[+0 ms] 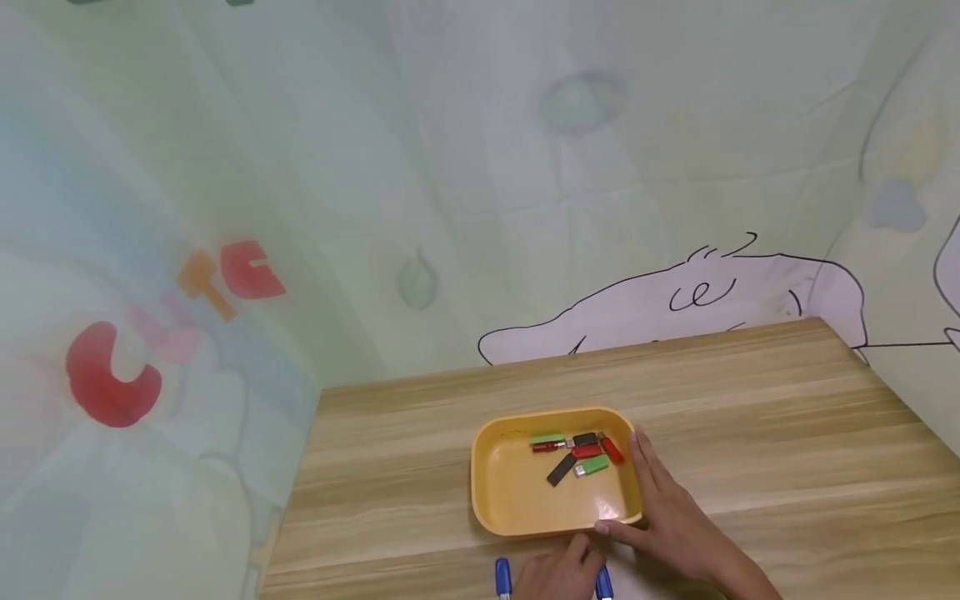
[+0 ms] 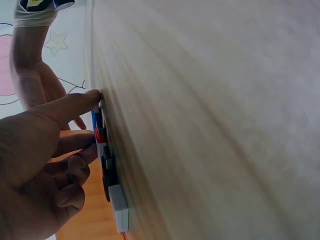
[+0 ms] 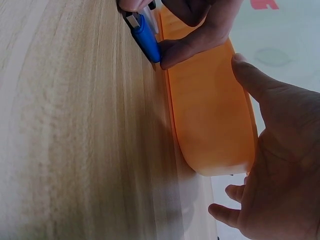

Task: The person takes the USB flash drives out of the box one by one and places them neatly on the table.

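In front of the orange tray (image 1: 517,527), my left hand (image 1: 557,575) pinches a blue USB stick (image 3: 146,41) between thumb and finger, one at each end. The stick's metal plug is on the thumb side, and it lies close to the tabletop. Curled fingers of this hand (image 2: 37,165) hang over a row of other sticks, among them a red one (image 2: 100,135) and a white one (image 2: 119,207). My right hand (image 1: 678,521) rests at the tray's near right corner, thumb along the front rim and straight fingers against the right wall.
Several red, black and green USB sticks (image 1: 591,465) lie loose in the tray's right half. Another blue stick (image 1: 503,577) lies left of my left hand. The wooden table (image 1: 390,467) ends at a printed cloth backdrop (image 1: 487,208).
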`<state>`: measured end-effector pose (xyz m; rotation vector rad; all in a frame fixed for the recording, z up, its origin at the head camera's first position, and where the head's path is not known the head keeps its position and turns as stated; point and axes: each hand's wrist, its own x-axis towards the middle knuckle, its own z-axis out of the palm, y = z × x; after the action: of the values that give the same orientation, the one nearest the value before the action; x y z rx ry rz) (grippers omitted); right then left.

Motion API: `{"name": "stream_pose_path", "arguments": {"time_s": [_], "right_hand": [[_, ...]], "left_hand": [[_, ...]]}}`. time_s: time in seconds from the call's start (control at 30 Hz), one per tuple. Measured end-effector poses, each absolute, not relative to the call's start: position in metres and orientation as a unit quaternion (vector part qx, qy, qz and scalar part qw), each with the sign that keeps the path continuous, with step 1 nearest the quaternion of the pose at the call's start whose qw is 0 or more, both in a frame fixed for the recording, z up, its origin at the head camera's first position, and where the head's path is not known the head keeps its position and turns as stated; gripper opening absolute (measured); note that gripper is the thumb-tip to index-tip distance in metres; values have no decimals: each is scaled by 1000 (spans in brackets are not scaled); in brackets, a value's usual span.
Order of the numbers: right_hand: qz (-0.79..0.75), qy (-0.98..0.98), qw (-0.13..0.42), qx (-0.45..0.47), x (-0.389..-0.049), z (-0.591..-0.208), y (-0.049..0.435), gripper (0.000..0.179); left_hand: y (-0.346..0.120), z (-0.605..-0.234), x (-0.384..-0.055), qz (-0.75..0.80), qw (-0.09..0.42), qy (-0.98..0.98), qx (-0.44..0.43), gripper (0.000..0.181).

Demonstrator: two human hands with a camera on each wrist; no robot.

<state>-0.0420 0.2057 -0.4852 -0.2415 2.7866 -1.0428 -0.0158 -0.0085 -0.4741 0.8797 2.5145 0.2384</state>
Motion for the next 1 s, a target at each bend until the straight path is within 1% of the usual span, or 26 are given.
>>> {"name": "stream_pose_path", "arguments": {"time_s": [0.07,0.2,0.3,0.47,0.57,0.67,0.73,0.8,0.83,0.87,1.0], "right_hand": [[-348,931,81,-78,-42,-485,205,132],[-354,928,83,-79,-41,-485,205,132],[-355,928,75,-83,-40,-485,206,131],[-354,929,64,-88,-39,-484,206,131],[-352,929,71,-87,-39,-484,206,131],[-351,930,72,-85,-39,-484,207,131],[-351,930,68,-86,-39,-484,207,131],[-351,930,61,-90,-38,-484,207,130],[-351,930,58,-91,-38,-484,207,130],[-351,930,55,-94,-38,-485,207,129],[-350,930,51,-95,-38,-485,207,129]], "left_hand": [[-9,-474,-15,87,233,914,320,60],[-10,-475,-13,83,211,914,336,59],[-11,-475,-12,82,191,915,347,59],[-12,-472,-10,83,175,916,351,58],[-13,-470,-9,84,176,914,356,60],[-14,-465,-10,93,196,911,350,62],[-13,-461,-11,97,202,911,346,59],[-14,-457,-12,101,197,911,348,54],[-14,-455,-12,105,183,912,352,51],[-15,-454,-12,109,157,914,358,47],[-23,-454,-13,131,20,919,372,31]]}}
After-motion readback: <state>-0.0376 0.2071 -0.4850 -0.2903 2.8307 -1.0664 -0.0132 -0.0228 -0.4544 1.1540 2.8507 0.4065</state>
